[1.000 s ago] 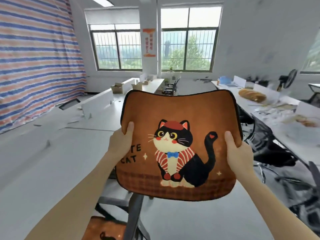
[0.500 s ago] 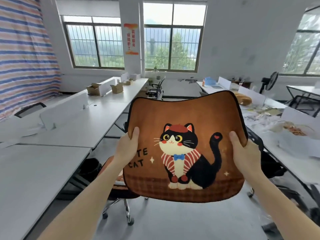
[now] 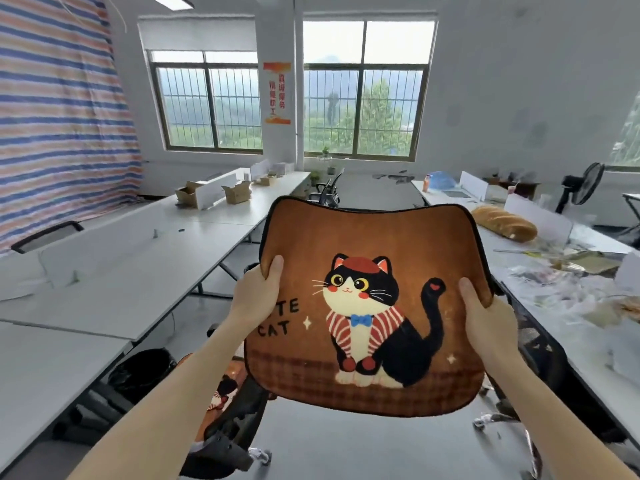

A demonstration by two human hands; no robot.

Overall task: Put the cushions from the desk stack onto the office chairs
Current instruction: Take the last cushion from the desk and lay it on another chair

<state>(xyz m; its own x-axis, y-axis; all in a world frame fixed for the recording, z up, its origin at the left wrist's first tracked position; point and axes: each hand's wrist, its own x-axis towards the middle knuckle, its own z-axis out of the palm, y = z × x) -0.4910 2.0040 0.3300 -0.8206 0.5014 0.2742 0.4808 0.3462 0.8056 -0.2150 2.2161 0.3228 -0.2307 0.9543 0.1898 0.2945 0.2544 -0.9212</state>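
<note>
I hold a brown cushion (image 3: 374, 244) with a black-and-white cat print out in front of me, above the aisle floor. My left hand (image 3: 258, 294) grips its left edge, thumb on top. My right hand (image 3: 479, 315) grips its right edge the same way. Below and to the left, an office chair (image 3: 239, 410) carries another cat cushion (image 3: 221, 389), mostly hidden by my left arm and the held cushion. A black mesh chair (image 3: 540, 348) stands at the right, half covered by the cushion.
Long white desks (image 3: 138, 271) run along the left, with cardboard boxes (image 3: 237, 192) at the far end. The right desk (image 3: 588, 306) is littered with plastic wrapping and a bread-shaped pillow (image 3: 504, 223). A black bin (image 3: 142, 372) sits under the left desk. A fan (image 3: 585, 183) stands far right.
My view has swung right along the aisle and forward. The chair with a cushion has come into view under my left arm. Both hands keep the same hold on the cushion.
</note>
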